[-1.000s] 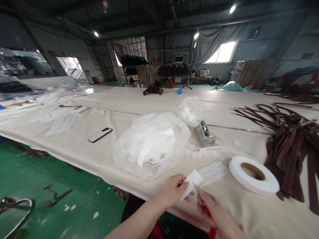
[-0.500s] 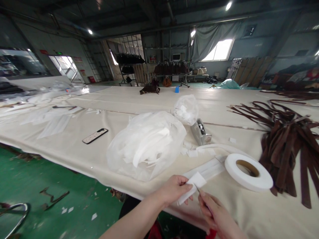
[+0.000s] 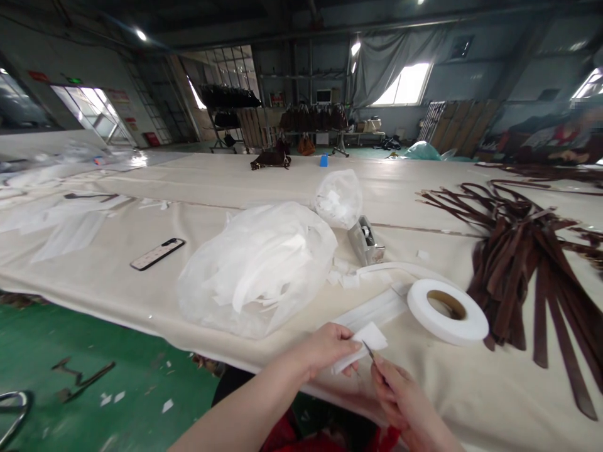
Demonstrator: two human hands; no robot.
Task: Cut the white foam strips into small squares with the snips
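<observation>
My left hand (image 3: 330, 348) is closed, pinching a folded white strip (image 3: 372, 336) between thumb and fingers above the table's front edge. My right hand (image 3: 398, 392) is closed around what look like scissors (image 3: 369, 351); their narrow dark blade reaches the strip, and the handles are mostly hidden in the palm. Just beyond my hands, flat white strips (image 3: 372, 311) lie on the table. To their right rests a roll of white tape (image 3: 447, 312), its loose end curving back toward a grey metal tape dispenser (image 3: 366, 242). Small cut white pieces (image 3: 346, 279) lie near the dispenser.
A big clear bag of white strips (image 3: 264, 270) sits left of my hands, a smaller bag (image 3: 338, 198) behind it. A phone (image 3: 157, 254) lies further left. Brown leather straps (image 3: 513, 270) are heaped at right. A person (image 3: 560, 135) is at the far right.
The view has turned slightly, so the table things sit further left and higher. My hands keep hold of the strip and scissors; the blade now lies more across the strip.
</observation>
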